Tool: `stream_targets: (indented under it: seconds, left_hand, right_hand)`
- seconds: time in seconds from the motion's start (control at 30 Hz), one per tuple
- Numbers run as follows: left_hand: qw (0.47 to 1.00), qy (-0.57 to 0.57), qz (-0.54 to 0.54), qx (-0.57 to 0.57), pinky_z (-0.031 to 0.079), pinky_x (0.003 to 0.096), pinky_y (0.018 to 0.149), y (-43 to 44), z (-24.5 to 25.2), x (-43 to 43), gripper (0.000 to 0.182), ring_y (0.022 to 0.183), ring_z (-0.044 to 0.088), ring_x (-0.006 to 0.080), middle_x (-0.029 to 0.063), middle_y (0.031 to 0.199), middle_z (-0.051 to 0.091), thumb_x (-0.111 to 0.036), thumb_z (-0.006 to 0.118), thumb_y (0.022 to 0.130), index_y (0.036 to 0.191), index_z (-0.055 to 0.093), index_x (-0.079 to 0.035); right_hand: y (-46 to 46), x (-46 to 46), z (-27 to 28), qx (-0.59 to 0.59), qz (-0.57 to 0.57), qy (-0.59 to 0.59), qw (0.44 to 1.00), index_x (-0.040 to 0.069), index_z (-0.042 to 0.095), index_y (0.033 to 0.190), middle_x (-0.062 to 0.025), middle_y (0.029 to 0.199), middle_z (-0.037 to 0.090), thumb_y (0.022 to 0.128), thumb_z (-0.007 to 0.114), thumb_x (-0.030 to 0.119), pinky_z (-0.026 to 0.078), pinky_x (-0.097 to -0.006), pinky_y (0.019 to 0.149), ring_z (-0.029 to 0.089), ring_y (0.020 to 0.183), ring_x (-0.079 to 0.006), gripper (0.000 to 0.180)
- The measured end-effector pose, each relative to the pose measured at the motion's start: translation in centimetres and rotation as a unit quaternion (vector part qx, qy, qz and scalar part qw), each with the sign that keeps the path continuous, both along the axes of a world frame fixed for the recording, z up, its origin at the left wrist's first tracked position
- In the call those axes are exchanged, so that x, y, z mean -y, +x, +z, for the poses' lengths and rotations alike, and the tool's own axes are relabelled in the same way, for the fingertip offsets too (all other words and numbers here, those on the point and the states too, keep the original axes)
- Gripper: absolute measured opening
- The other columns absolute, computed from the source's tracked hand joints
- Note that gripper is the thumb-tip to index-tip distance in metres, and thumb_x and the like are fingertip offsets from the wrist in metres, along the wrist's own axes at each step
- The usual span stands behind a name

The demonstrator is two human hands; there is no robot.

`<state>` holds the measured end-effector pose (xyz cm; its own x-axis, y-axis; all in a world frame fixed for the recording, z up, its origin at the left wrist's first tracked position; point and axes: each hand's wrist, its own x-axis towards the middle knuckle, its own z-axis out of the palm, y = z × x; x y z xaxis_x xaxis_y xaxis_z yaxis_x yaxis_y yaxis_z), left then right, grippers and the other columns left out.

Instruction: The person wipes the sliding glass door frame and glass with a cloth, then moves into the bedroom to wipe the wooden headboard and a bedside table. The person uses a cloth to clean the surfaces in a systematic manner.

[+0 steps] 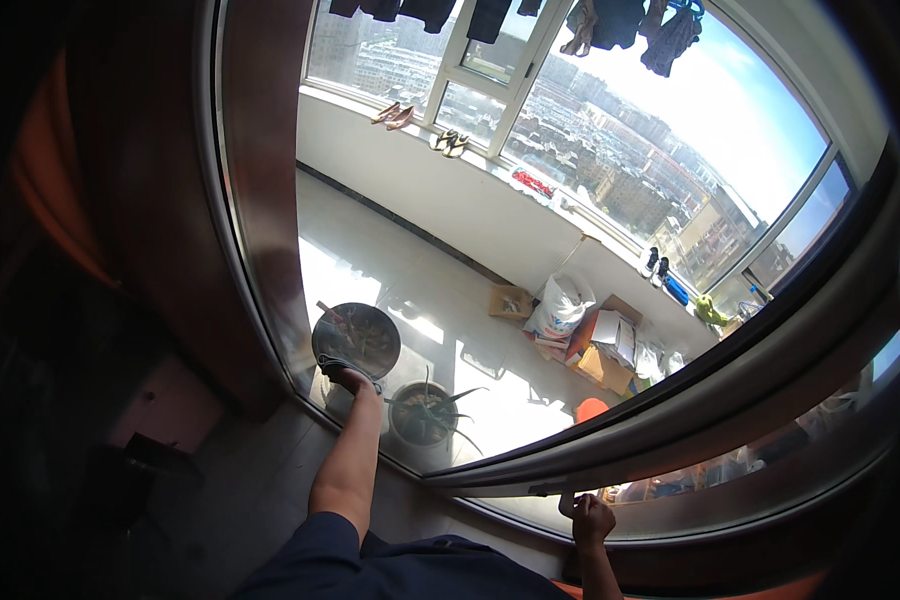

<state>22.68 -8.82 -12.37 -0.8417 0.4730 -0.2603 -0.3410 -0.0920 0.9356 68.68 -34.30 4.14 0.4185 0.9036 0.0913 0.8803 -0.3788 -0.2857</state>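
My right hand [593, 519] is closed around the door handle [567, 503] at the bottom right, on the edge of a dark-framed glass door [667, 461]. The door stands ajar onto a sunlit enclosed balcony. My left hand is out of view. One bare leg [346, 469] below dark shorts reaches through the doorway. Its foot, in a dark slipper [335, 367], overlaps the near rim of a big round plant pot [375, 358] holding dry stems. Beside it stands a smaller pot [401, 435] with a spiky green plant [429, 409].
Across the balcony floor [360, 232] lie a small box [504, 301], a white plastic bag [562, 307] and cardboard boxes [604, 367]. Shoes [450, 142] and a tray of red pieces [532, 183] line the windowsill. Clothes [615, 22] hang above. A raised door track [322, 416] crosses the threshold.
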Motion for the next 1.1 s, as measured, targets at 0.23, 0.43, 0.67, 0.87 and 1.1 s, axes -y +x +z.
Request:
stream_targets:
  seconds: [0.23,0.43,0.67,0.87,1.1]
  left_hand:
    - [0.969,0.139,0.123,-0.163,0.037,0.0375,0.111,-10.8,16.0,-4.1,0.055,0.132,0.049,0.0292,0.0237,0.148,0.045,-0.032,0.029,0.108,0.148,0.036,0.005]
    - [0.932,0.223,0.095,-0.270,0.034,0.0355,0.114,-16.1,14.5,-9.9,0.054,0.137,0.044,0.0262,0.0212,0.151,0.041,-0.029,0.031,0.108,0.152,0.031,0.003]
    - [0.963,0.267,0.038,-0.015,0.030,0.0380,0.117,-28.4,-14.0,-8.3,0.061,0.138,0.042,0.0238,0.0066,0.154,0.041,-0.048,0.031,0.106,0.151,0.039,-0.009]
    - [0.915,0.106,0.005,0.388,0.034,0.0436,0.114,-10.9,-16.3,-3.8,0.068,0.134,0.045,0.0283,0.0068,0.150,0.045,-0.058,0.033,0.101,0.148,0.044,-0.011]
    - [0.947,0.155,0.046,0.279,0.036,0.0423,0.113,-23.3,-12.2,-8.2,0.067,0.131,0.048,0.0289,0.0088,0.148,0.047,-0.057,0.032,0.102,0.146,0.045,-0.009]
  right_hand:
    - [-0.3,-0.4,-0.4,-0.012,0.010,0.024,1.000,0.012,0.077,0.079,-0.0101,0.078,0.071,0.092,0.050,0.030,0.052,-0.0443,0.069,0.069,0.074,-0.0327,0.034]
    - [0.1,1.2,0.5,0.014,-0.040,-0.003,0.999,0.012,0.077,0.081,-0.0116,0.074,0.071,0.093,0.051,0.030,0.052,-0.0441,0.069,0.070,0.074,-0.0329,0.034]
    - [0.7,-1.8,-2.0,-0.058,-0.015,0.033,0.998,0.003,0.070,0.074,-0.0155,0.068,0.066,0.090,0.050,0.026,0.050,-0.0423,0.064,0.066,0.067,-0.0333,0.035]
    - [1.0,2.6,0.2,-0.016,-0.082,-0.003,0.996,0.001,0.061,0.062,-0.0158,0.060,0.058,0.087,0.047,0.028,0.044,-0.0438,0.060,0.059,0.059,-0.0324,0.039]
    - [0.9,-0.3,-0.7,-0.063,-0.043,0.025,0.997,0.003,0.063,0.067,-0.0128,0.062,0.061,0.089,0.047,0.028,0.046,-0.0413,0.061,0.061,0.062,-0.0296,0.037]
